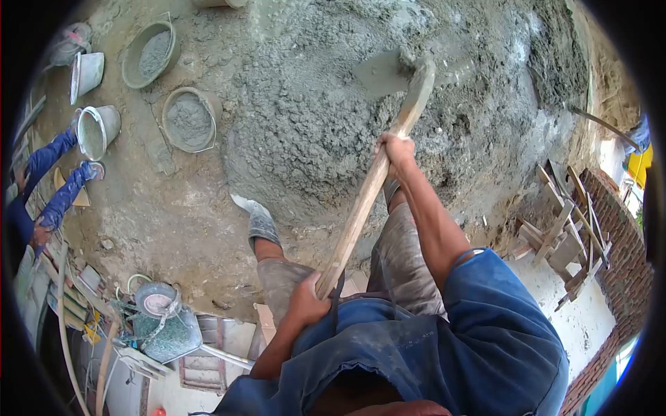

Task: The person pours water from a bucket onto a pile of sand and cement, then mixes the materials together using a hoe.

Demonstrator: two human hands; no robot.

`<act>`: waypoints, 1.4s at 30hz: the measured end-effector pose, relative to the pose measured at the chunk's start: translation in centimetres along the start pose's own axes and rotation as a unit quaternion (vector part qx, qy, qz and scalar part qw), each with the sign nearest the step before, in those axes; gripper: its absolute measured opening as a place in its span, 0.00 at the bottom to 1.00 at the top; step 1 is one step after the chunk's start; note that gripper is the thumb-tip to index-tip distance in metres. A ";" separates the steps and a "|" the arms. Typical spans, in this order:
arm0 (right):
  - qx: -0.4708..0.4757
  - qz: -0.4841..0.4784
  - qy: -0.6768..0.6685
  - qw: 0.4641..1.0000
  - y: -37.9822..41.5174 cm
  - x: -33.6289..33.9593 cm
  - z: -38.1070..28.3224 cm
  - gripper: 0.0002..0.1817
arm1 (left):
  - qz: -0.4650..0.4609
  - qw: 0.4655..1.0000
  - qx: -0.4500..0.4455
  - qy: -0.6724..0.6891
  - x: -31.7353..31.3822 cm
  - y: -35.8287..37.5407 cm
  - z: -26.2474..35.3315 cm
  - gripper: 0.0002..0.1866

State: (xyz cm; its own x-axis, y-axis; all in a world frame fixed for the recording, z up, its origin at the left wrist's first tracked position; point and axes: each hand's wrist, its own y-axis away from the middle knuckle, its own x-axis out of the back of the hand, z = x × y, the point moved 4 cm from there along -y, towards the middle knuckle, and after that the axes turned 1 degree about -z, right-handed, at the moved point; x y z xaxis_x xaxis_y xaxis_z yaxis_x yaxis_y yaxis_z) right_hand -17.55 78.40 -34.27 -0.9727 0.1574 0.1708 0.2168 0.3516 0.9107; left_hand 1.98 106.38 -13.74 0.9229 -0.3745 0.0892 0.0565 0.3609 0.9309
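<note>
Both of my hands grip the long wooden handle of a hoe (366, 197), which slants up and away from my waist. My left hand (306, 301) is closed round the near end, close to my hip. Farther up the handle, my right hand (397, 151) wraps round it with the arm stretched out. The hoe's broad, mortar-coated blade (381, 73) rests against a wide heap of wet grey mortar (298, 132). Part of the blade's edge blends into the mix.
Several buckets stand at the left, including a mortar-filled bucket (189, 121) and a pale bucket (100, 132) beside another person's sleeved arm (62, 191). A wheelbarrow (166, 333) is at lower left. Scrap wood (565, 229) lies by a brick wall (628, 277). Another tool's handle (600, 121) reaches in from the right.
</note>
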 end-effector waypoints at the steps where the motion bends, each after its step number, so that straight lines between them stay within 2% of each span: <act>1: 0.053 0.029 0.038 0.997 -3.5 1.6 -2.2 0.04 | 0.008 0.999 -0.044 0.011 -0.4 -3.2 1.5 0.23; 3: 0.083 0.090 0.063 0.991 -7.0 2.7 -7.5 0.05 | -0.018 0.990 -0.126 0.056 0.2 -8.9 5.7 0.24; 5: 0.071 0.132 0.111 0.983 -9.5 2.3 -8.4 0.08 | -0.054 0.987 -0.107 0.108 2.6 -8.7 8.0 0.25; 6: 0.058 0.120 0.124 0.983 -9.4 1.4 -6.1 0.09 | -0.088 0.979 -0.084 0.164 3.6 -7.5 8.9 0.27; 7: 0.044 0.107 0.137 0.984 -8.3 0.1 -3.2 0.11 | -0.082 0.979 -0.077 0.168 4.7 -5.1 8.7 0.27; 10: -0.080 0.049 0.071 0.993 -2.4 -3.8 5.7 0.13 | -0.098 0.987 -0.032 0.122 8.1 1.9 7.7 0.28; 11: -0.126 0.026 0.054 0.990 -1.6 -4.6 8.3 0.12 | -0.133 0.987 0.003 0.088 8.7 3.7 7.5 0.32; 12: -0.125 0.021 0.056 0.990 -1.4 -5.0 9.4 0.12 | -0.163 0.985 0.034 0.052 9.5 5.2 7.5 0.35; 13: -0.142 -0.002 0.034 0.989 -1.2 -5.4 10.1 0.12 | -0.157 0.986 0.034 0.055 10.5 6.4 8.2 0.35; 14: -0.158 -0.026 0.016 0.987 -1.5 -5.7 10.4 0.11 | -0.143 0.981 -0.037 0.126 11.4 7.3 9.9 0.37; 15: -0.181 -0.117 0.023 0.976 -1.4 -5.8 9.7 0.08 | -0.130 0.966 -0.109 0.196 12.3 8.1 11.4 0.39; 17: -0.201 -0.207 0.046 0.956 1.6 -6.8 5.1 0.05 | -0.157 0.925 -0.206 0.277 13.8 8.6 13.6 0.40; 19: -0.200 -0.194 0.039 0.960 2.9 -8.1 1.5 0.05 | -0.194 0.870 -0.283 0.353 16.7 9.6 17.2 0.40; 20: -0.245 -0.166 -0.006 0.955 3.1 -9.0 0.0 0.04 | -0.169 0.849 -0.331 0.375 17.8 9.8 18.1 0.42; 21: -0.237 -0.204 0.014 0.950 3.6 -10.0 -1.9 0.04 | -0.142 0.825 -0.378 0.396 19.0 10.2 18.6 0.44; 22: -0.240 -0.218 0.041 0.945 5.8 -11.4 -4.0 0.04 | -0.130 0.818 -0.387 0.405 21.0 10.8 18.9 0.44; 23: -0.242 -0.234 0.067 0.939 8.6 -13.3 -6.2 0.04 | -0.192 0.788 -0.407 0.419 22.9 11.8 19.4 0.47; 24: -0.193 -0.226 0.091 0.951 10.6 -15.2 -8.1 0.03 | -0.251 0.756 -0.428 0.427 24.1 13.0 19.3 0.50; 25: -0.141 -0.219 0.116 0.959 12.4 -17.3 -9.7 0.03 | -0.200 0.749 -0.477 0.414 24.6 13.6 19.3 0.52; 26: -0.154 -0.228 0.045 0.960 12.6 -19.4 -10.4 0.03 | -0.180 0.702 -0.520 0.452 25.2 14.7 19.5 0.53; 27: -0.174 -0.229 0.048 0.957 13.7 -21.3 -11.8 0.03 | -0.161 0.651 -0.561 0.486 25.7 16.1 19.5 0.53; 29: -0.171 -0.334 0.066 0.925 13.7 -24.9 -14.8 0.06 | -0.129 0.627 -0.589 0.493 26.2 18.2 18.8 0.53; 31: -0.120 -0.360 0.106 0.919 19.2 -30.0 -16.5 0.05 | -0.097 0.607 -0.616 0.492 27.2 20.4 17.0 0.53; 33: -0.010 -0.356 0.134 0.925 23.8 -34.8 -17.9 0.05 | -0.180 0.567 -0.628 0.502 28.2 22.3 13.9 0.53; 35: 0.115 -0.358 0.161 0.913 25.1 -38.6 -18.0 0.05 | -0.156 0.702 -0.602 0.347 28.9 22.8 8.6 0.61; 36: 0.161 -0.349 0.173 0.907 26.4 -40.1 -17.1 0.06 | -0.124 0.749 -0.544 0.358 28.4 22.4 5.7 0.60; 37: 0.205 -0.334 0.184 0.901 27.2 -41.4 -15.7 0.07 | -0.095 0.790 -0.481 0.368 27.2 21.6 3.1 0.60; 38: 0.257 -0.304 0.208 0.893 27.4 -42.6 -14.0 0.08 | -0.009 0.878 -0.379 0.293 26.3 19.7 0.4 0.55; 39: 0.300 -0.284 0.215 0.885 28.0 -44.0 -11.9 0.09 | 0.076 0.938 -0.265 0.209 25.3 17.2 -2.5 0.51; 40: 0.325 -0.294 0.177 0.881 26.4 -45.8 -9.7 0.08 | 0.153 0.944 -0.185 0.228 23.6 12.7 -6.2 0.48; 41: 0.326 -0.272 0.186 0.886 25.4 -47.4 -7.6 0.09 | 0.158 0.950 -0.148 0.225 22.2 7.1 -10.4 0.40; 42: 0.302 -0.306 0.199 0.881 23.0 -49.2 -5.9 0.11 | 0.240 0.948 -0.109 0.180 21.4 2.1 -14.1 0.33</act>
State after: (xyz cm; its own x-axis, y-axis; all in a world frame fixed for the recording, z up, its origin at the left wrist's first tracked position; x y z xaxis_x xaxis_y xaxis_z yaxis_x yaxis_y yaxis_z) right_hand 34.84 73.24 -19.53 -0.8482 -0.5268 -0.0551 -0.4712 0.7029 0.5329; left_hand 27.19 111.14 -14.87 0.9303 0.1788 0.3204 -0.3613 0.5986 0.7149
